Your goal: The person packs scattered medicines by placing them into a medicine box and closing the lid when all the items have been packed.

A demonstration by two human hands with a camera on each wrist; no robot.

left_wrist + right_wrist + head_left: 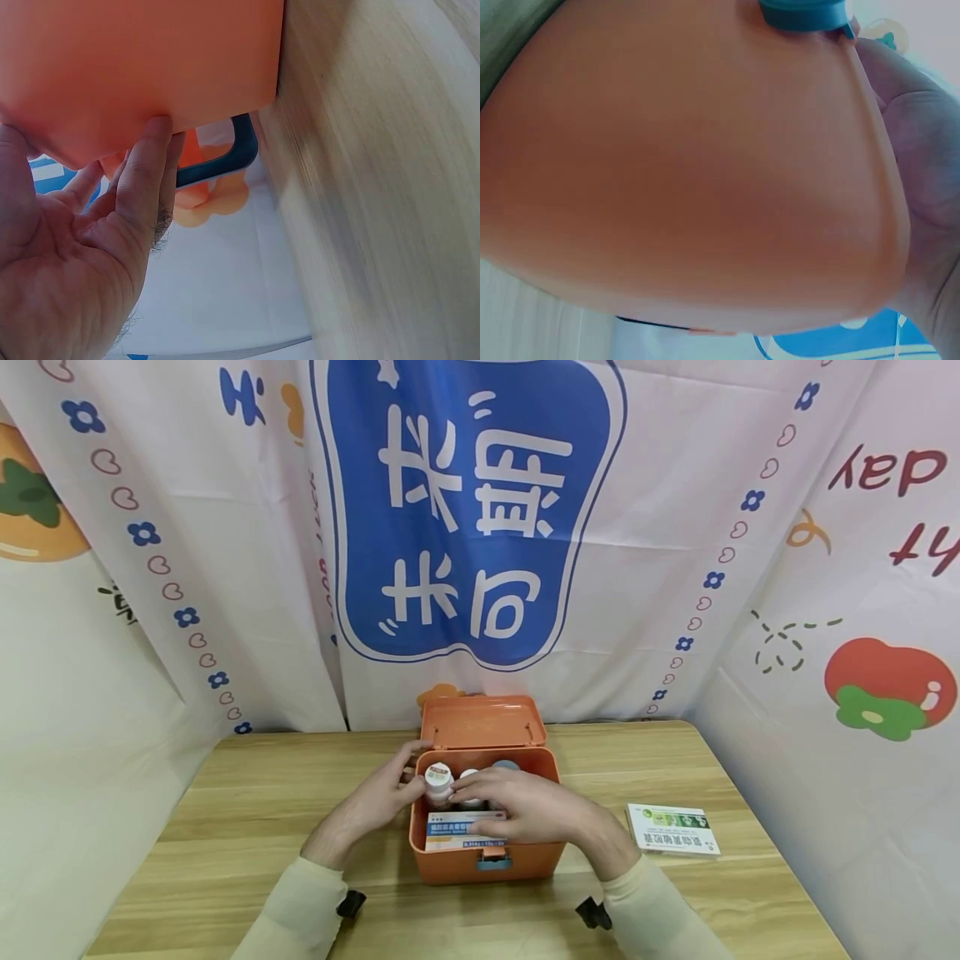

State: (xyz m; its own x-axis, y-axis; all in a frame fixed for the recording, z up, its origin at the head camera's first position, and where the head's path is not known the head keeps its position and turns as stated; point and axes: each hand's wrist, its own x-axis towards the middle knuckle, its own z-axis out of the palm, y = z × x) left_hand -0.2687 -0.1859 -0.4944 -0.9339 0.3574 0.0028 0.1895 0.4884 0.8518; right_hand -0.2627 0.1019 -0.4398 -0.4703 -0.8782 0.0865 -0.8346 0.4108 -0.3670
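An orange storage box (450, 865) with a teal latch stands on the table, its lid (483, 723) tipped back. Inside are a white-capped bottle (439, 779), a second white-topped bottle (469, 773), a grey-blue lid (506, 766) and a blue-and-white medicine carton (442, 828). At the box's left rim, my left hand (386, 793) has its thumb beside the white-capped bottle; in the left wrist view its fingers (142, 176) touch the outer wall. My right hand (528, 806) reaches over the right rim, fingers extended across the bottles and carton. Its palm side is hidden in the head view.
A flat white-and-green medicine box (672, 829) lies on the wooden table (262, 802) to the right of the storage box. Printed curtains (637, 568) hang behind and along both sides. In the left wrist view, a dark teal handle (232, 157) shows behind the box.
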